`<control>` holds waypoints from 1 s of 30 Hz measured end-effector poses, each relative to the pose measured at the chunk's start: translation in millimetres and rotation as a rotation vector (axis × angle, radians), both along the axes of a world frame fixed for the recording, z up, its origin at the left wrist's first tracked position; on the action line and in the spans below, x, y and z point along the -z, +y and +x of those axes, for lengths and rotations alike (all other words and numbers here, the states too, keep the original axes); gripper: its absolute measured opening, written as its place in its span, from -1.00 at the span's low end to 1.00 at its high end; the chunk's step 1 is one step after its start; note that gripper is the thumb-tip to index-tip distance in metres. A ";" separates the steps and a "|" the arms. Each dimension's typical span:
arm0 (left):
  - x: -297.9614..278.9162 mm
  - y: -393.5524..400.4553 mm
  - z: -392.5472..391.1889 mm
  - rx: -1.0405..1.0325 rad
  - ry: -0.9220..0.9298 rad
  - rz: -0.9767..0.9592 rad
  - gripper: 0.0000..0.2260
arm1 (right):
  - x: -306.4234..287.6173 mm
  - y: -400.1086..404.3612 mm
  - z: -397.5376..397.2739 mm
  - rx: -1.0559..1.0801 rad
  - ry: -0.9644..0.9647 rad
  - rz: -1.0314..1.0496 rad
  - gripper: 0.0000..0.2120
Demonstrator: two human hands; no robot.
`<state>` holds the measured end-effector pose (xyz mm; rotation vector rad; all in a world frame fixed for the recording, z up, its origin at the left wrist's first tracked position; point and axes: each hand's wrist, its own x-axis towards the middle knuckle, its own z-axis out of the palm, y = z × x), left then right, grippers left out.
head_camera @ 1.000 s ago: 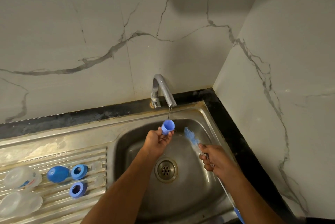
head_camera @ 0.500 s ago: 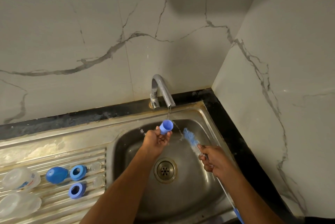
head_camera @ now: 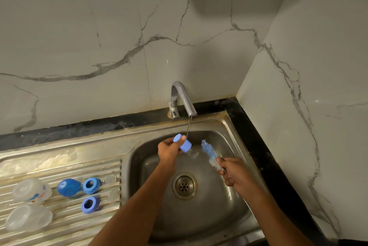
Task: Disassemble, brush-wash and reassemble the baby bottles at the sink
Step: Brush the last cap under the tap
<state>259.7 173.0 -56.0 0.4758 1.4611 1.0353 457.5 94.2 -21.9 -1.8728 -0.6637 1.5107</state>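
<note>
My left hand grips a blue bottle cap under the thin stream from the tap, its open end tipped down to the right. My right hand holds a bottle brush by its handle, the blue bristle head pointing up-left, just right of the cap and apart from it. On the ribbed drainboard lie two clear bottles, a blue dome cap, two blue collar rings and two clear teats.
The steel sink basin has a round drain in the middle. A marble wall rises behind, and a second wall closes in on the right past a black counter strip.
My left hand has turned the blue cap over from mouth-up to tipped sideways and down, still under the water. The brush in my right hand has barely moved.
</note>
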 end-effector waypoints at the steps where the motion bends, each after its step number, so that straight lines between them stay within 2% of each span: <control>1: 1.0 -2.3 -0.7 0.035 0.095 0.037 -0.69 | 1.4 0.8 -2.4 -0.012 -0.020 0.015 -0.83; 3: 0.6 -6.2 -3.0 0.083 0.235 0.102 -0.66 | 3.9 2.3 -8.3 -0.050 -0.081 0.043 -0.86; 7: -6.0 -11.1 -9.4 0.103 0.341 0.199 -0.68 | 2.1 3.4 -20.6 -0.108 -0.119 0.086 -0.87; 12: -5.6 -18.1 -17.1 0.114 0.393 0.264 -0.77 | -4.0 0.4 -29.0 -0.134 -0.117 0.111 -0.88; 18: 6.4 -33.2 -10.2 0.203 0.457 0.339 -0.78 | -0.6 -5.0 -26.9 -0.135 -0.113 0.130 -0.93; 22: 10.7 -38.5 -3.2 0.220 0.449 0.346 -0.78 | 1.2 -9.4 -21.6 -0.150 -0.169 0.148 -0.93; 27: 10.1 -43.9 -5.3 0.210 0.457 0.343 -0.75 | 6.1 -14.6 -17.1 -0.126 -0.328 0.230 -0.96; 30: 5.2 -48.8 -15.3 0.181 0.469 0.370 -0.76 | 11.6 -16.0 -29.0 -0.138 -0.353 0.185 -0.94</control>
